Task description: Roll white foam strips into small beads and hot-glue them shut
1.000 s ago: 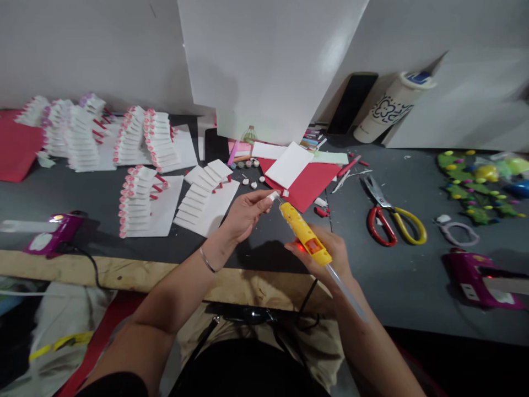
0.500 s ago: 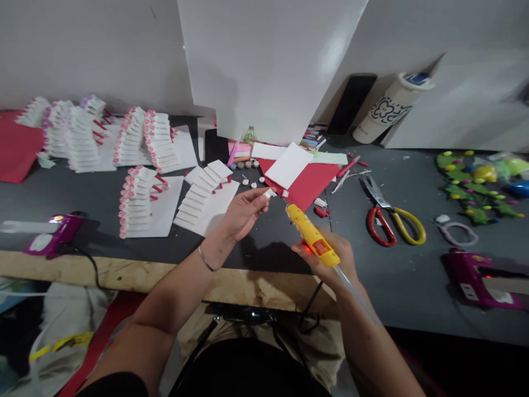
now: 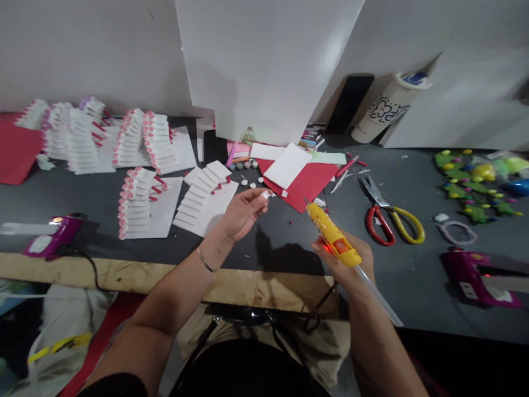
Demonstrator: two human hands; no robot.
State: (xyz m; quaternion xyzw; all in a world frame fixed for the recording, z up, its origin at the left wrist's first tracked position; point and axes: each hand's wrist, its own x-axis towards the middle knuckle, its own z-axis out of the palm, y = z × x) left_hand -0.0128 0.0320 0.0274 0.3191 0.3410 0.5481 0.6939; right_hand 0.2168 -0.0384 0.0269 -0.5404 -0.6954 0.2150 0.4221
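My left hand pinches a small white piece between thumb and fingertips, above the dark table. What exactly the piece is, I cannot make out. My right hand is wrapped round a yellow glue gun, its nozzle pointing up and left and a clear glue stick poking out of the back. Beyond the hands lies a red sheet with a white card on top. Left of my left hand, a row of overlapping white strips rests on a white card.
Scissors with red and yellow handles lie on the right. A white tumbler and a black phone lean at the back. Purple devices sit at both sides. Strips with pink ends stand in rows at left.
My right hand has drawn the glue gun to the right, away from the white piece. My left hand has stayed nearly in place, still pinching it.
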